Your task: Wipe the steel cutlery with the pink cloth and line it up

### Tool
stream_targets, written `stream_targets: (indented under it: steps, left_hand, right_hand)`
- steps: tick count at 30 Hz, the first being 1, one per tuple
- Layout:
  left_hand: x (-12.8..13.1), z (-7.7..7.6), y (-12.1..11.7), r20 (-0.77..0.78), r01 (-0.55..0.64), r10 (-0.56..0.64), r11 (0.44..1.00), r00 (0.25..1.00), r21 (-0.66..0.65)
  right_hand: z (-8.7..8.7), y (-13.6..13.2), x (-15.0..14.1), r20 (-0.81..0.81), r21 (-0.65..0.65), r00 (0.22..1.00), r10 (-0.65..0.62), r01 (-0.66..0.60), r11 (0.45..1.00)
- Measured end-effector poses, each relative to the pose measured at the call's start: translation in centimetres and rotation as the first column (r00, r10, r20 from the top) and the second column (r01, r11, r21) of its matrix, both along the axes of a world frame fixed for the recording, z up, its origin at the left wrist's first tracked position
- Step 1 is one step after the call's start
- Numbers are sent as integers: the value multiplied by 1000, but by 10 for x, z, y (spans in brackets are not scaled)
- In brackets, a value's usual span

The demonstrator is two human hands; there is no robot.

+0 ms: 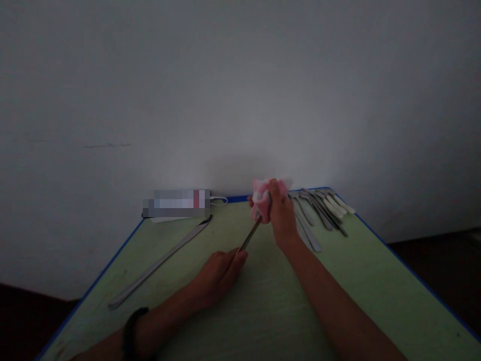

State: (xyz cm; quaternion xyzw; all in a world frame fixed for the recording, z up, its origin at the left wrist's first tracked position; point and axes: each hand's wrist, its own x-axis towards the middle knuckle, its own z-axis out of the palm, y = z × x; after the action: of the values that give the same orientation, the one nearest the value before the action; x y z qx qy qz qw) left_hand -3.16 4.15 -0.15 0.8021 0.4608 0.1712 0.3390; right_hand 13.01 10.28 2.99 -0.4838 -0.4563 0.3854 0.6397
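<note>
The left hand (223, 273) is closed around the near end of a slim metal utensil (251, 234), which slants up and away to the right, above the table. The right hand (281, 213) grips a bunched pink-and-white cloth (262, 200) wrapped about the utensil's far end, so the tip is hidden (which kind of utensil it is, I cannot tell). Only a short length of shaft shows between the two hands. The left wrist wears a dark band (130, 331).

Just beyond the right wrist, a row of cutlery (325, 213) fans out toward the viewer from the back edge, the nearest handle close to the forearm. Pieces with white handles (334, 205) lie outermost, one ending right by the blue edging (383, 243) on the right.

On the left, a long metal utensil (160, 264) lies diagonally, its near end not far from the left edge; a strip of green tabletop (180, 273) separates it from the left hand. At the back left corner sits a blurred-out box (176, 203), with a white cable loop (220, 201) beside it. More green surface spreads right of the right forearm. Behind the back edge rises a grey wall (240, 90).
</note>
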Motion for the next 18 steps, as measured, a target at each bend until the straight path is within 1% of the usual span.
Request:
stream_targets:
  steps: [4, 7, 10, 13, 18]
  left_hand:
    - [2, -3, 0, 24, -73, 72, 997, 997, 36]
    - [3, -6, 1, 45, -95, 93, 995, 995, 44]
    - [2, -6, 1, 41, -75, 73, 996, 997, 40]
    - [2, -4, 1, 32, -61, 60, 998, 998, 31]
    - [4, 1, 0, -30, -38, 40, 999, 999, 35]
  right_hand:
    - [-9, -10, -22, 134, -83, 990, 46, -35, 996]
    - [-10, -16, -28, 164, -87, 982, 90, -76, 993]
    - [-10, -17, -28, 159, -87, 981, 110, -97, 991]
    - [-11, -15, -25, 186, -97, 976, 109, -92, 991]
    - [-7, -11, -17, 163, -119, 982, 100, -81, 990]
